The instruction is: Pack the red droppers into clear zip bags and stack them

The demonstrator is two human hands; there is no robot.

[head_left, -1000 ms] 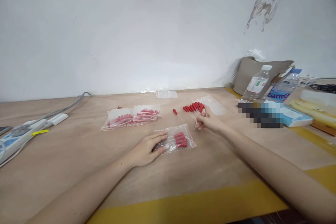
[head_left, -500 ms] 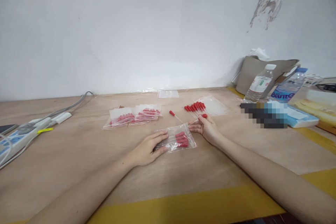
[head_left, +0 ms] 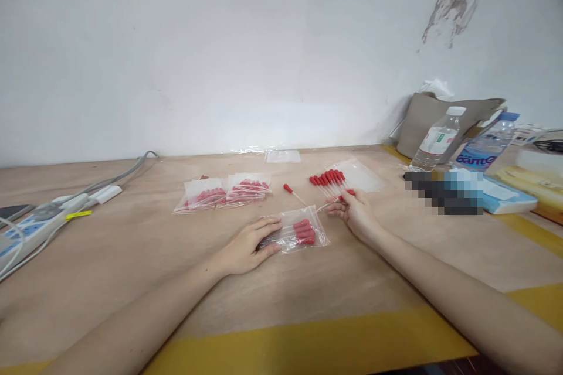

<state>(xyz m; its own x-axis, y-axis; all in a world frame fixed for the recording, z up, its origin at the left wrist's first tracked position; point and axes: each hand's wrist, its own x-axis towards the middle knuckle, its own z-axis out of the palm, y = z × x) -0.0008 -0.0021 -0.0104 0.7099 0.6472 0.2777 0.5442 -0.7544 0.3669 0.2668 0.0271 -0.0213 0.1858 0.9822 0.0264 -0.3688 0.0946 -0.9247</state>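
Clear zip bag (head_left: pixel 288 239) lies flat in front of me, with several red-bulbed droppers (head_left: pixel 304 231) inside, bulbs toward its right end. Over its left end, my left hand (head_left: pixel 253 244) has the bag between thumb and fingers. My right hand (head_left: pixel 354 214) is closed on a single dropper (head_left: pixel 349 191) by its red bulb, the thin tube pointing left to the bag's right corner. A loose dropper (head_left: pixel 288 188) lies behind the bag. A row of droppers (head_left: pixel 328 178) rests beyond my right hand, partly over a clear bag (head_left: pixel 360 177).
Two filled bags (head_left: pixel 203 194) lie at left-centre, near flat bags (head_left: pixel 284 156) by the wall. A power strip (head_left: pixel 39 227) with cables stands left. Bottles (head_left: pixel 437 139), a grey-brown bag (head_left: pixel 413 123) and a blue tissue pack (head_left: pixel 505 202) stand right. Yellow tape (head_left: pixel 308 343) lines the front edge.
My right hand has drawn slightly to the right with its dropper, away from the zip bag. My left hand and the bag have stayed in place.
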